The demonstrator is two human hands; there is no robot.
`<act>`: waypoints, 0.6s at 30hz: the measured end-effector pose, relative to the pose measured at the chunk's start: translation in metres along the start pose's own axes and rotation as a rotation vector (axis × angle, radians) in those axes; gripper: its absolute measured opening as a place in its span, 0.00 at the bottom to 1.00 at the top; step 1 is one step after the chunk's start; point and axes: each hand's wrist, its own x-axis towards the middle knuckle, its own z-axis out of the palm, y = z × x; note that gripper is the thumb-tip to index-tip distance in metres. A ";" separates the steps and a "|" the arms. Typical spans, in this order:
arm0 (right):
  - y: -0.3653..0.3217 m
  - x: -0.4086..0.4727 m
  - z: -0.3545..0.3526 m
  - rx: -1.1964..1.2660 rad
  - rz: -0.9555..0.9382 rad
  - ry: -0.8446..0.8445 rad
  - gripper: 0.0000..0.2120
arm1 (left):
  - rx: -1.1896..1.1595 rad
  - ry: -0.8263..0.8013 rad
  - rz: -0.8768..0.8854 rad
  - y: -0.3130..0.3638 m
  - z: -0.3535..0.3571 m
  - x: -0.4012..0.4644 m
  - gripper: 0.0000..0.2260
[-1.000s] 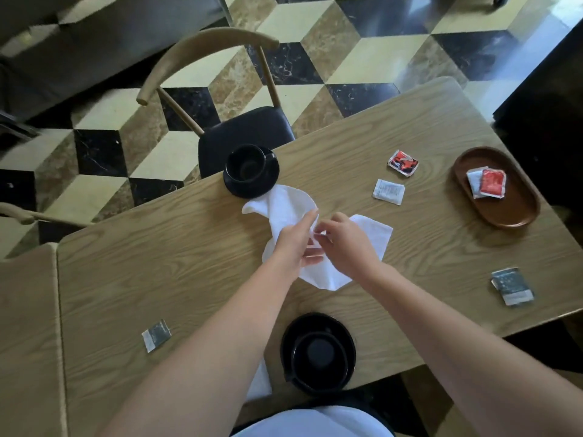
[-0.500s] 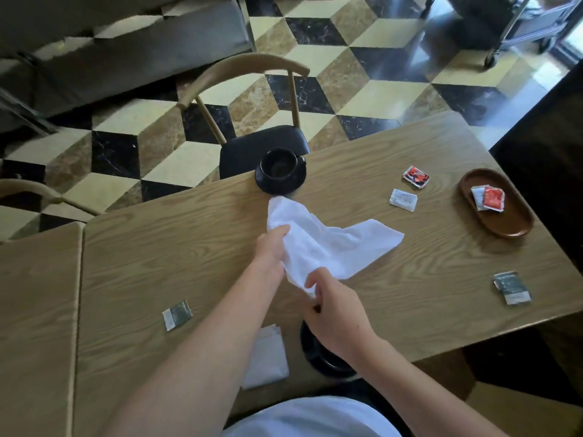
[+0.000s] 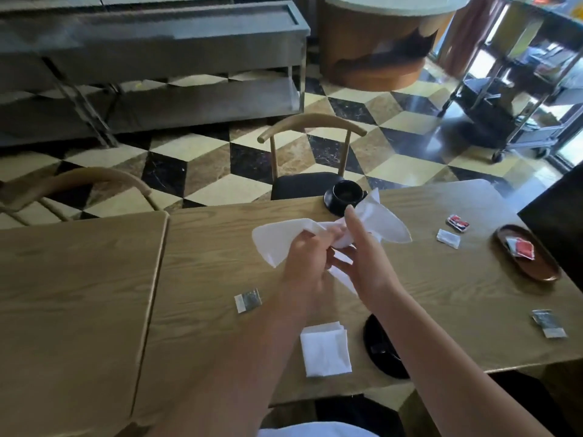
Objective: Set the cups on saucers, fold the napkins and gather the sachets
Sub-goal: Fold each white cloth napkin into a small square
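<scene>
Nearest the table edge lie a folded napkin (image 3: 325, 350) and a black saucer (image 3: 383, 348), its cup hidden under the forearm. Just beyond, a silver sachet (image 3: 248, 300) lies loose. Above the table (image 3: 205, 272), the left hand (image 3: 307, 263) bunches one end of a rumpled white napkin (image 3: 284, 239), fingers curled round the cloth, while the right hand (image 3: 362, 260) pinches its middle, forefinger raised. To fold it well, I reckon they should find two corners, shake it flat, and lay it down before creasing. Farther off sit two sachets, a wooden tray (image 3: 536, 269) holding others, and a black cup (image 3: 347, 191) on its saucer at the far edge.
</scene>
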 end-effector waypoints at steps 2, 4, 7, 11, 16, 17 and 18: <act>-0.002 -0.001 0.021 0.032 -0.026 0.087 0.20 | 0.038 0.020 0.016 0.006 -0.023 -0.020 0.08; -0.001 -0.006 0.042 0.092 -0.066 0.151 0.08 | -0.179 0.096 0.004 0.013 -0.049 -0.034 0.07; 0.000 -0.018 0.071 0.177 -0.143 0.089 0.03 | -0.615 0.127 -0.031 0.031 -0.090 -0.045 0.08; 0.003 -0.028 0.097 0.171 -0.132 0.080 0.06 | -0.766 0.151 -0.044 0.052 -0.142 -0.044 0.09; 0.012 0.003 0.100 0.302 0.057 0.342 0.15 | -0.738 0.305 -0.035 0.076 -0.187 -0.025 0.15; 0.014 0.013 0.099 0.284 0.075 0.353 0.15 | -0.669 0.361 -0.021 0.081 -0.193 -0.019 0.15; 0.016 0.023 0.097 0.264 0.091 0.349 0.15 | -0.596 0.411 -0.004 0.086 -0.197 -0.013 0.14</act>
